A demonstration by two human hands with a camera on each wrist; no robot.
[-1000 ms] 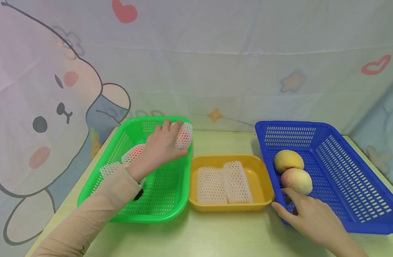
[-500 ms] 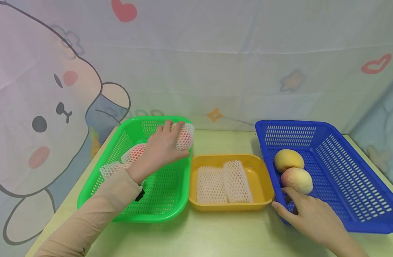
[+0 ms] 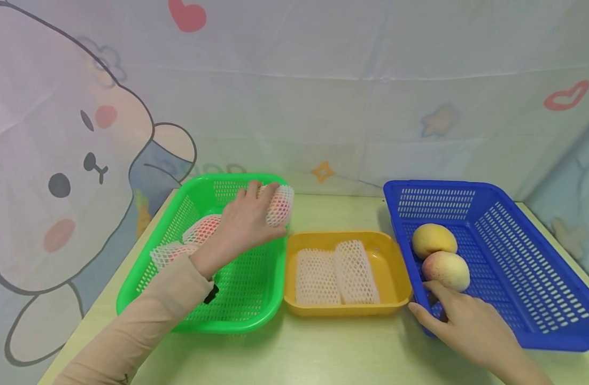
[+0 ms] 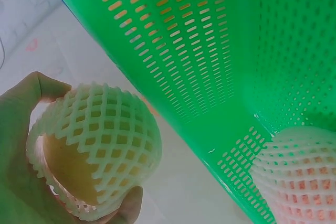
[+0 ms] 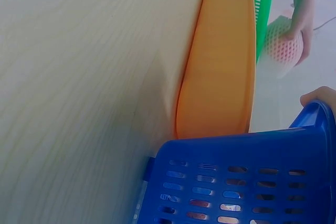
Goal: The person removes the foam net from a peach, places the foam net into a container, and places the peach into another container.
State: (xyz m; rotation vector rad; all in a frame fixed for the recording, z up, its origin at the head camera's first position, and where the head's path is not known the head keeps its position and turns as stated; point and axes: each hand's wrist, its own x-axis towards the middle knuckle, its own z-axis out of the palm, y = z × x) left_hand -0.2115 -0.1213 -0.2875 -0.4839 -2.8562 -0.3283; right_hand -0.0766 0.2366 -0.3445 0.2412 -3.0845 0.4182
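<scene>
My left hand (image 3: pixel 246 216) grips a peach in a white foam net (image 3: pixel 281 206) above the right rim of the green basket (image 3: pixel 222 325). In the left wrist view, bare yellow skin (image 4: pixel 71 169) shows through the net's open end. Two more netted fruits, one pinkish-red (image 3: pixel 203 230) and one partly hidden by my sleeve (image 3: pixel 169 253), lie in that basket. My right hand (image 3: pixel 472 326) holds the left rim of the blue basket (image 3: pixel 554 341), thumb outside and fingers inside. Beside those fingers rest a reddish-yellow peach (image 3: pixel 446 271) and a yellow one (image 3: pixel 434 240).
Between the baskets stands a shallow orange-yellow tray (image 3: pixel 390 278) with two flat foam nets, a left one (image 3: pixel 317 278) and a right one (image 3: pixel 356 272). All three containers are on a pale wooden table (image 3: pixel 323 353). A printed cloth (image 3: pixel 294 117) hangs behind.
My left hand has drifted slightly to the right with the netted peach. The right hand keeps its place on the blue basket's rim.
</scene>
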